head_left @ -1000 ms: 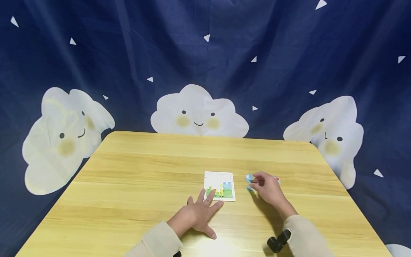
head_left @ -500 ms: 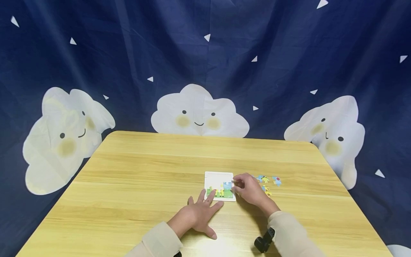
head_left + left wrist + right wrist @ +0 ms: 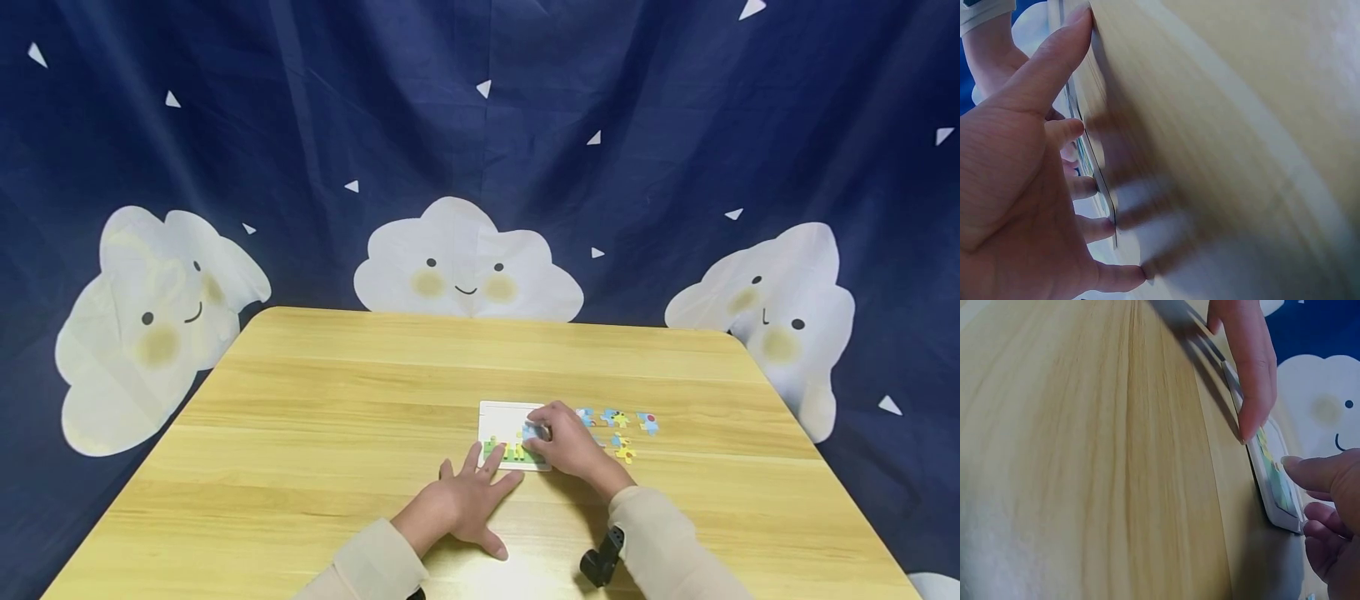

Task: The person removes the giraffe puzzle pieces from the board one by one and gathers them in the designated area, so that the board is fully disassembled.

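A small white-framed jigsaw tray (image 3: 495, 410) lies on the table, its lower part filled with green and yellow picture pieces. My left hand (image 3: 471, 504) is spread flat, with fingertips at the tray's near left edge; in the left wrist view the fingers of this hand (image 3: 1029, 187) stand straight along that edge. Over the tray's right side, my right hand (image 3: 566, 437) has its thumb and fingers curled together around a blue puzzle piece (image 3: 533, 432). The right wrist view shows the right thumb (image 3: 1316, 472) close over the tray (image 3: 1272, 494), the curled fingers partly hiding its corner.
Several loose puzzle pieces (image 3: 618, 418) lie right of the tray, in blue, yellow and red, some partly behind the right hand. The wooden table (image 3: 337, 392) reaches back to a dark blue curtain (image 3: 420, 100) with cloud prints.
My right hand has moved left from the loose pieces to the tray's right edge, then over its right side. The loose pieces are more exposed. My left hand has stayed put.
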Available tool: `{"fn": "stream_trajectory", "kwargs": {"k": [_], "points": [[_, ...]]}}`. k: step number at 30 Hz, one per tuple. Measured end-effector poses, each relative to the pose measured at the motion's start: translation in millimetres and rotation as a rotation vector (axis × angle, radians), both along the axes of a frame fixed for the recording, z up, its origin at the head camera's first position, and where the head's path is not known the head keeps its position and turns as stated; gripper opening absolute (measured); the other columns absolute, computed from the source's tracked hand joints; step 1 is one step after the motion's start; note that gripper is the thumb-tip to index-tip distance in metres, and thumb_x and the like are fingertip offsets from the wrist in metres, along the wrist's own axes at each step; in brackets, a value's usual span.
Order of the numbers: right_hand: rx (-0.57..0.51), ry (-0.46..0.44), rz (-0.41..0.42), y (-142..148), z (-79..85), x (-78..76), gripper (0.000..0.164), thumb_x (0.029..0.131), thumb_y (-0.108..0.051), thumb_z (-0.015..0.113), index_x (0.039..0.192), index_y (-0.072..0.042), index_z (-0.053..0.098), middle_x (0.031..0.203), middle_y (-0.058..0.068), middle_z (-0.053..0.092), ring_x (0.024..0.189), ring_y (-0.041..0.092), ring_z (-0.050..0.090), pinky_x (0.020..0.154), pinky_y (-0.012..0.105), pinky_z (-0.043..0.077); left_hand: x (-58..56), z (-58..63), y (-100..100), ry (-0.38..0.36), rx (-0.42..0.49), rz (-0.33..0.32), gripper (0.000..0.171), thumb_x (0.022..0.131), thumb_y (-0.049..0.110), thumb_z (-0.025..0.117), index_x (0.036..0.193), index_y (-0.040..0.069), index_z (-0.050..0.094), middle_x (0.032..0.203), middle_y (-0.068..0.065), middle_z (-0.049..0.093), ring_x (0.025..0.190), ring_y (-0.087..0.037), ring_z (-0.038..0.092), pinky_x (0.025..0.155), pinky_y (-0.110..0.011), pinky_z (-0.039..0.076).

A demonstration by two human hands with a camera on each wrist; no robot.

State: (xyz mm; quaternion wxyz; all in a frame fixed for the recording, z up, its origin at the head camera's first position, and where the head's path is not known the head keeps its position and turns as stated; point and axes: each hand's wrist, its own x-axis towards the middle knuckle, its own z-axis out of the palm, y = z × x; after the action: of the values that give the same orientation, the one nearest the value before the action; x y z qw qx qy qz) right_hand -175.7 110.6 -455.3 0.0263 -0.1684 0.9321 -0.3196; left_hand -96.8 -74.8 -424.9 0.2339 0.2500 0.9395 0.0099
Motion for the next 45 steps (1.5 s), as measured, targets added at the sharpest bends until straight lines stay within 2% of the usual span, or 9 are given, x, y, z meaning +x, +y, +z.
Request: {"fn": "stream_trajectory", "kwargs": {"k": [12, 18, 26, 45], "points": [[0.055, 0.012, 0.042, -4.6, 0.0, -2.5, 0.029, 0.077, -0.017, 0.078, 0.103, -0.008, 0.069, 0.101, 0.006, 0.061, 0.091, 0.019, 0.055, 0.083, 0.041, 0.047, -1.3, -0.2, 0.5, -0.006, 0.0, -0.001, 0.099, 0.066, 0.07, 0.066, 0.149, 0.037, 0.022, 0.16, -0.004, 0.005, 0.144, -0.037, 0.009, 0.099, -0.067, 0.029], [0.08, -0.02, 0.059, -3.6, 1.5, -3.2, 0.028, 0.079, -0.016, 0.076, 0.104, -0.007, 0.068, 0.101, 0.006, 0.058, 0.09, 0.019, 0.054, 0.081, 0.041, 0.047, -1.7, 0.7, 1.0, -0.002, -0.003, 0.002, 0.099, 0.066, 0.07, 0.066, 0.149, 0.038, 0.022, 0.16, -0.003, 0.005, 0.144, -0.036, 0.009, 0.099, -0.067, 0.029], [0.079, -0.051, 0.075, -2.0, 1.8, -1.8, 0.023, 0.082, -0.013, 0.073, 0.104, -0.008, 0.067, 0.101, 0.006, 0.056, 0.093, 0.02, 0.054, 0.086, 0.042, 0.046, -0.8, -0.2, 0.9, -0.007, -0.011, 0.004, 0.099, 0.066, 0.07, 0.065, 0.149, 0.038, 0.022, 0.16, -0.003, 0.005, 0.144, -0.036, 0.009, 0.1, -0.066, 0.029], [0.053, -0.052, 0.077, -1.5, 1.0, 0.2, 0.023, 0.081, -0.011, 0.073, 0.102, -0.012, 0.062, 0.099, 0.005, 0.055, 0.088, 0.019, 0.051, 0.081, 0.042, 0.046, -0.2, -1.7, 1.0, 0.0, -0.006, 0.004, 0.1, 0.065, 0.07, 0.066, 0.149, 0.037, 0.022, 0.16, -0.003, 0.006, 0.144, -0.036, 0.01, 0.1, -0.067, 0.029]]}}
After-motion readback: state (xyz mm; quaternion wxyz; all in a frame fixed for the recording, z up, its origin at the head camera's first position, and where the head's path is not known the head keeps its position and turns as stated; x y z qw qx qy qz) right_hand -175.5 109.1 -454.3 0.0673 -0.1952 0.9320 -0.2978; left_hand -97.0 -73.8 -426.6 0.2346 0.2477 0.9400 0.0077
